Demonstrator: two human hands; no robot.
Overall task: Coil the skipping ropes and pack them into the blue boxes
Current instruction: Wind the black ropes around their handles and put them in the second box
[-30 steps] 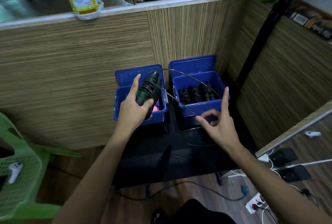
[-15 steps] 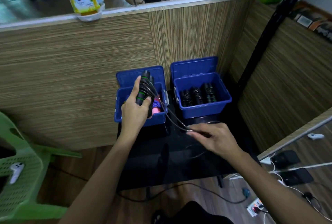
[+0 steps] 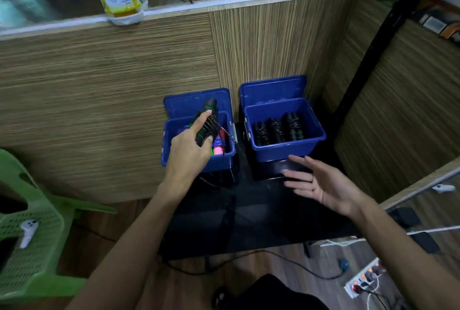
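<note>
My left hand (image 3: 189, 151) grips a black skipping rope with green bands (image 3: 207, 121), its handles bundled and the cord wound round them, above the left blue box (image 3: 174, 160). A loose stretch of cord trails down from the bundle toward the black table. Pink, purple and red items lie in that box. The right blue box (image 3: 314, 126) holds several coiled black ropes (image 3: 277, 130) side by side. My right hand (image 3: 323, 185) hovers in front of the right box, palm up, fingers spread, holding nothing.
Both boxes stand with lids open on a black table (image 3: 249, 215) against a wooden partition (image 3: 112, 100). A green plastic chair (image 3: 32, 240) with a white controller stands at the left. A power strip (image 3: 364, 282) and cables lie on the floor at the right.
My right hand has let go of the cord and opened, moving right. The cord loop is drawn in closer to the bundle in my left hand.
</note>
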